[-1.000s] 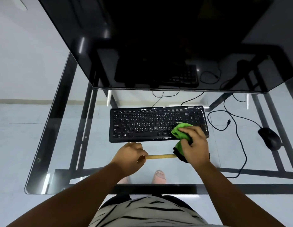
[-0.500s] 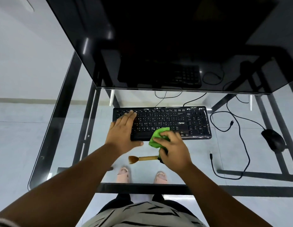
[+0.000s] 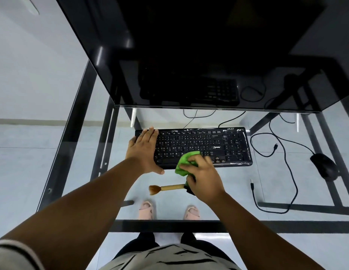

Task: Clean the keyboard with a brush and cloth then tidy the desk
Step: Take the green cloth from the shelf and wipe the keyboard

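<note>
While keyboard (image 3: pixel 201 147) is braced by flat, spread left hand (image 3: pixel 144 152), cloth (image 3: pixel 186 162) is gripped by right hand (image 3: pixel 204 176); wiping step, sweep across remaining keys needed next.

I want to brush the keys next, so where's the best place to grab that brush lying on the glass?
Grip the brush by its bare wooden handle, coming from above. It lies flat, bristles pointing left; its right end is hidden under the right hand holding the green cloth.

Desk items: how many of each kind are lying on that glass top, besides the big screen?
Keyboard: 1
Green cloth: 1
Brush: 1
Mouse: 1
Loose cable: 1
Total: 5
</note>
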`<state>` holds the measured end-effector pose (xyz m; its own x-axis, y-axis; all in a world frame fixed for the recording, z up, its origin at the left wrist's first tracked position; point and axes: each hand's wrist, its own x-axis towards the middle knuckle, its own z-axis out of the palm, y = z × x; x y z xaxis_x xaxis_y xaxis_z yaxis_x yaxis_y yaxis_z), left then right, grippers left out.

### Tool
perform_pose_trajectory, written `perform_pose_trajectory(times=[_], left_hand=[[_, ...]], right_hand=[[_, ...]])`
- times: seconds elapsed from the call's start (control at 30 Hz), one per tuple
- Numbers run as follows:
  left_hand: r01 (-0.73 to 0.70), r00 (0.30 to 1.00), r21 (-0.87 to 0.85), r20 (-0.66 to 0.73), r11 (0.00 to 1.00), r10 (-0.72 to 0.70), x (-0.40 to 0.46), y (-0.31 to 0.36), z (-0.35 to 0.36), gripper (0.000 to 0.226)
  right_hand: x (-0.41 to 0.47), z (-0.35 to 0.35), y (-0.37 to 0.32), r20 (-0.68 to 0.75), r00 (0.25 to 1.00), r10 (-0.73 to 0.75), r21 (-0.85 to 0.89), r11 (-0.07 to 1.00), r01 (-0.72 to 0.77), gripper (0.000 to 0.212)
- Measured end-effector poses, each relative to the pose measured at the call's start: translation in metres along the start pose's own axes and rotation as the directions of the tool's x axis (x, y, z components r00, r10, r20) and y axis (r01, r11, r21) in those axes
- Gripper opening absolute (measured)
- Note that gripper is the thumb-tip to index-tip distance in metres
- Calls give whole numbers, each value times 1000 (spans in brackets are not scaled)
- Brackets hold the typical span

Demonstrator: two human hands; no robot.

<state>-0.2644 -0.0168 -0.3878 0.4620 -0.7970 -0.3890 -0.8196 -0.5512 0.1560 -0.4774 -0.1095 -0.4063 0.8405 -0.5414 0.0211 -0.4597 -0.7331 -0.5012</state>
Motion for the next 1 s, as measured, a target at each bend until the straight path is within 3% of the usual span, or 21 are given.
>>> perform_pose_trajectory(times=[0.13,0.27,0.67,1.0], left_hand=[[-14,1000,29,11,999,13,-3,-5,-1,140],[6,1000,9,-1,1000,-6,-4,-9,0,141],[13,1000,10,-13,1000,-13,-5,-14,1,140],[21,1000,23,-13,1000,-21,-4,-10,1,141]], right_hand=[[11,1,-14,122,986,-114,-51,991,121,41],[9,-4,-8,128,986,-107,-72,990,117,37],[-13,-22,34,-44,992,122,-56,991,-124,38],[-24,-29,63,-226,958,176,-29,982,-187,33]])
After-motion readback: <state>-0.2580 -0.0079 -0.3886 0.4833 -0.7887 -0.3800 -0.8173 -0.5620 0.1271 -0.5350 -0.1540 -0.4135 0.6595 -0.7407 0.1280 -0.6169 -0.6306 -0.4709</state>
